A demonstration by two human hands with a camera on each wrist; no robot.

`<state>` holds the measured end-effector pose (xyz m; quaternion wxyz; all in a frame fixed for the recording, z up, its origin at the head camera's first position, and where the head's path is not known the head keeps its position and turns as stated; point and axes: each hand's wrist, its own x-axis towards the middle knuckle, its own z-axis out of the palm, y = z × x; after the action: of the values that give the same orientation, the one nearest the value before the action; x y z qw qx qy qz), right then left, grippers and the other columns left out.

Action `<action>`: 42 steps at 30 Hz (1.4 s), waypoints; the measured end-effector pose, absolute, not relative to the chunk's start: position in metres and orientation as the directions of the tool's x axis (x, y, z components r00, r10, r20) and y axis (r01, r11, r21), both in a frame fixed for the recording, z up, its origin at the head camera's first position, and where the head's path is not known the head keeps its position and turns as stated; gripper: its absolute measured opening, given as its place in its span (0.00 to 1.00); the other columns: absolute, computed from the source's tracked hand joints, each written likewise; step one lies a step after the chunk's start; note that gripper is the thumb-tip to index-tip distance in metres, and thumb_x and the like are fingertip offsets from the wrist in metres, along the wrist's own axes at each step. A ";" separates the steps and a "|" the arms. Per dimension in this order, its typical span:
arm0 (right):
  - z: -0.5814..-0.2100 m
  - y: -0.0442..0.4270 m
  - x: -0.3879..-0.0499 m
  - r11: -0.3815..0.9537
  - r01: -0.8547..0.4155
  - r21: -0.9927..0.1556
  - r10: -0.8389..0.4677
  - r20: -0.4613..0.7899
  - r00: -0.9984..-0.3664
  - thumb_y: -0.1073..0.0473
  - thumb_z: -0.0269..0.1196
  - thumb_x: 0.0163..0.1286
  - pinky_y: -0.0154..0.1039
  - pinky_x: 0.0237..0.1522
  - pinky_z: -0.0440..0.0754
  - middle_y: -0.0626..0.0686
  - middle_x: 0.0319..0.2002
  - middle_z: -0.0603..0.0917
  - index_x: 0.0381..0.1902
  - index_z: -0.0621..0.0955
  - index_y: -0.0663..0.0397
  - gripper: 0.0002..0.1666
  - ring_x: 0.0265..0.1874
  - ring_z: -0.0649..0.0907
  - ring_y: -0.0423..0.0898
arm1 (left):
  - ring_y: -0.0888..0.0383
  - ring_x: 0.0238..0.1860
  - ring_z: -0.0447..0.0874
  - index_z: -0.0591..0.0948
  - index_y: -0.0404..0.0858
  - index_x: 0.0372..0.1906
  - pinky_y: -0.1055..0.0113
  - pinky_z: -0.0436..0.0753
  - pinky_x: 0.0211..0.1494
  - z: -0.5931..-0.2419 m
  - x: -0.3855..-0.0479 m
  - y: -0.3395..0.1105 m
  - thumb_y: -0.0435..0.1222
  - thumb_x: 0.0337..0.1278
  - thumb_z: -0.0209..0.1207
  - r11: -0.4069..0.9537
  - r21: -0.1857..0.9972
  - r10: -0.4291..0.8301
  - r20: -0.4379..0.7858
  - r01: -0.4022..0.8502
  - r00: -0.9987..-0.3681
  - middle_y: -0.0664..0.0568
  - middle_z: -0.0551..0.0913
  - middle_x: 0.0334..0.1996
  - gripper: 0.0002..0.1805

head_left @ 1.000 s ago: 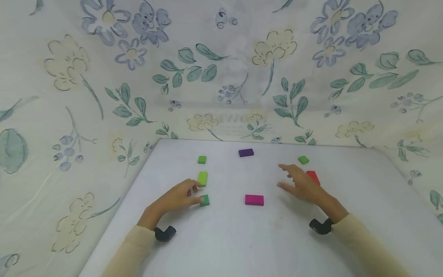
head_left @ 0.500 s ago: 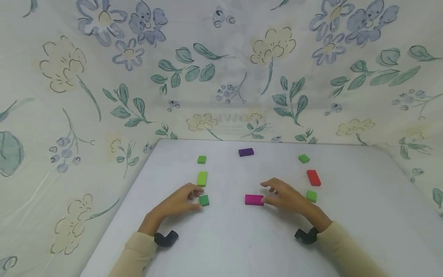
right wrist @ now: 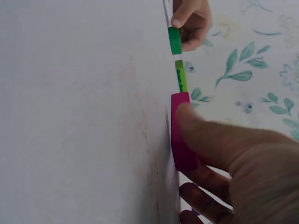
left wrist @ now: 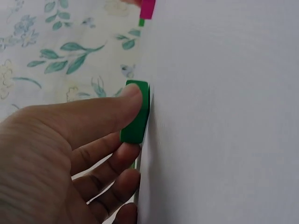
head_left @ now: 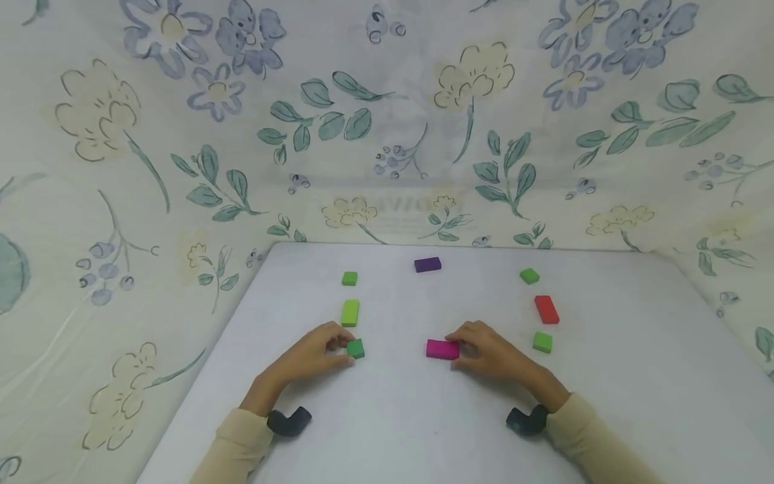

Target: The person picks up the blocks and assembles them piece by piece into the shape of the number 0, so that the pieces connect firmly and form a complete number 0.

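I see the left hand pinch the dark green block, the right hand the pink block. Both look light and hard; hold opposite sides.

We are holding left arm and right arm angled forward and inward, wrists bending. Left hand and right hand facing each other, well apart. With left we are pinching, left thumb extending opposite curling left fingers. With right, pinching too, right thumb opposing bending right fingers.
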<state>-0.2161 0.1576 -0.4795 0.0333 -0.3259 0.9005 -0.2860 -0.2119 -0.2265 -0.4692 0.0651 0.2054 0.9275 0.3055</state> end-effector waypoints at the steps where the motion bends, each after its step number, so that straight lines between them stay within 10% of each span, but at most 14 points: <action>1: -0.480 0.157 -0.216 0.626 -0.567 -0.536 -0.601 0.131 -0.788 0.54 0.72 0.62 0.40 0.53 0.81 0.45 0.49 0.84 0.58 0.81 0.50 0.26 0.51 0.79 0.43 | 0.62 0.41 0.75 0.81 0.41 0.51 0.65 0.79 0.48 -0.469 -0.211 -0.225 0.42 0.55 0.71 0.733 0.594 0.406 0.006 0.330 -0.914 0.59 0.79 0.40 0.20; 14: -0.484 0.154 -0.210 0.581 -0.543 -0.606 -0.568 0.176 -0.804 0.54 0.70 0.65 0.43 0.56 0.80 0.43 0.48 0.82 0.56 0.82 0.46 0.21 0.50 0.78 0.41 | 0.62 0.33 0.71 0.82 0.40 0.53 0.71 0.73 0.34 -0.470 -0.211 -0.201 0.41 0.57 0.69 0.692 0.643 0.377 0.066 0.328 -0.924 0.55 0.81 0.41 0.19; 42: -0.487 0.132 -0.186 0.562 -0.491 -0.665 -0.568 0.121 -0.814 0.53 0.70 0.65 0.49 0.59 0.77 0.41 0.48 0.81 0.53 0.79 0.43 0.20 0.53 0.77 0.41 | 0.64 0.34 0.70 0.82 0.48 0.52 0.64 0.62 0.44 -0.490 -0.200 -0.144 0.46 0.54 0.71 0.693 0.621 0.387 0.109 0.367 -0.915 0.63 0.79 0.39 0.20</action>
<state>-0.1863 0.1322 -0.4867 0.0535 -0.3003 0.8821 -0.3589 -0.2003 -0.1435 -0.4897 0.0151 0.2051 0.9198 0.3341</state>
